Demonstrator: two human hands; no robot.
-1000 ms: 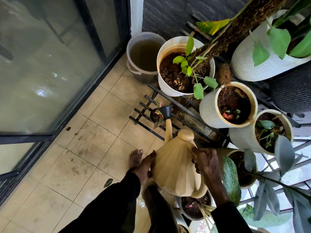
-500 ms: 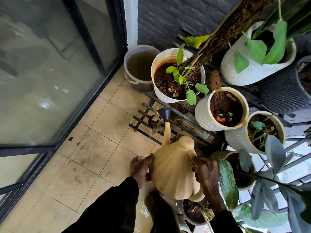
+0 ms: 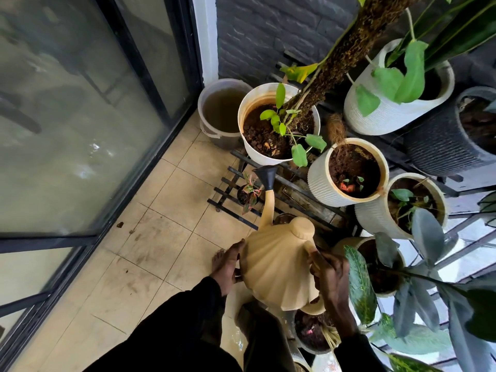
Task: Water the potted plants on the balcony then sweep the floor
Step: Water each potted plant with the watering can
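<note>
I hold a beige ribbed watering can (image 3: pixel 277 267) in both hands. My right hand (image 3: pixel 331 280) grips its handle at the right side. My left hand (image 3: pixel 229 267) presses against its left flank. Its long spout ends in a black funnel-shaped rose (image 3: pixel 266 176) that points at a small black pot with a red-and-green plant (image 3: pixel 249 191) on the low metal rack (image 3: pixel 228 208). Behind stand a large white pot with a moss pole (image 3: pixel 279 124) and two ribbed cream pots (image 3: pixel 349 171) (image 3: pixel 402 205).
A bucket of murky water (image 3: pixel 221 111) sits in the corner by the grey brick wall. A sliding glass door (image 3: pixel 80 116) runs along the left. The beige tiled floor (image 3: pixel 150 251) shows dirt marks. My bare foot (image 3: pixel 218 260) is under the can. More pots and leaves crowd the right railing.
The view has shifted slightly, and the pots now sit lower in the frame. The can stays tilted over the small plant, both hands in the same grip.
</note>
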